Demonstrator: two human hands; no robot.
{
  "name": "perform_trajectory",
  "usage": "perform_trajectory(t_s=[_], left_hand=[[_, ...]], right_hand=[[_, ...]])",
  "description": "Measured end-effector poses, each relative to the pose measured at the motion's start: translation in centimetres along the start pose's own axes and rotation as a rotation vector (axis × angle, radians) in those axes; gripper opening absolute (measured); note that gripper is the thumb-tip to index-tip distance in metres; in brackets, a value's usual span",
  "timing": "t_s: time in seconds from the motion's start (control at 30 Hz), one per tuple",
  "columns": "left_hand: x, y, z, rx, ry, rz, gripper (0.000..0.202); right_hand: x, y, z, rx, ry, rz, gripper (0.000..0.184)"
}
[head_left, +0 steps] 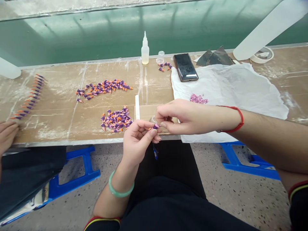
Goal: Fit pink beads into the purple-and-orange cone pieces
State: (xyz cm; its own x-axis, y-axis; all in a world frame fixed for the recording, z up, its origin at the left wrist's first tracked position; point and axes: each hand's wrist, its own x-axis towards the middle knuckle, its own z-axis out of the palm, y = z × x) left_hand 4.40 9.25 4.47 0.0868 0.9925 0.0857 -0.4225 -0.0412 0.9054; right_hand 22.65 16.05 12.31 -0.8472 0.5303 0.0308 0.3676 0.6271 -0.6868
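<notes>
My left hand (139, 139) is closed in a pinch on a small purple-and-pink piece (156, 126), near the table's front edge. Close against that piece are the fingertips of my right hand (180, 116), also pinched; whatever they may hold is too small to make out. Just behind the fingers, a small clear round container (153, 119) is partly hidden. A heap of similar purple, orange and pink pieces (116, 120) lies left of my hands. Small pink bits (198, 98) are spread on a white cloth (240, 86) beyond my right hand.
A second heap of pieces (103, 87) lies farther back. At the far left are a row of pieces (32, 98) and another person's hand (7, 134). A dropper bottle (145, 53), phone (185, 67) and tape roll (263, 55) line the back.
</notes>
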Motion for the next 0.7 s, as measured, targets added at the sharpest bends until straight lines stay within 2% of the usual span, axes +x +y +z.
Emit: perform_trajectory(t_s=[0.37,0.53,0.63,0.7], left_hand=[[0.2,-0.2,0.6,-0.050,0.077,-0.042,0.024],[0.2,-0.1,0.7,-0.003,0.092,-0.029,0.027],[0.0,-0.4,0.4,0.050,0.054,0.017,0.023],[-0.2,-0.5,0.1,0.154,0.019,0.110,0.013]], right_hand=[[-0.2,-0.6,0.5,-0.067,0.037,0.025,0.015],[-0.2,-0.5,0.8,-0.094,0.065,0.022,0.017],[-0.4,-0.4,1.0,-0.128,0.087,-0.002,0.017],[-0.8,-0.4,1.3,-0.181,0.132,-0.048,0.018]])
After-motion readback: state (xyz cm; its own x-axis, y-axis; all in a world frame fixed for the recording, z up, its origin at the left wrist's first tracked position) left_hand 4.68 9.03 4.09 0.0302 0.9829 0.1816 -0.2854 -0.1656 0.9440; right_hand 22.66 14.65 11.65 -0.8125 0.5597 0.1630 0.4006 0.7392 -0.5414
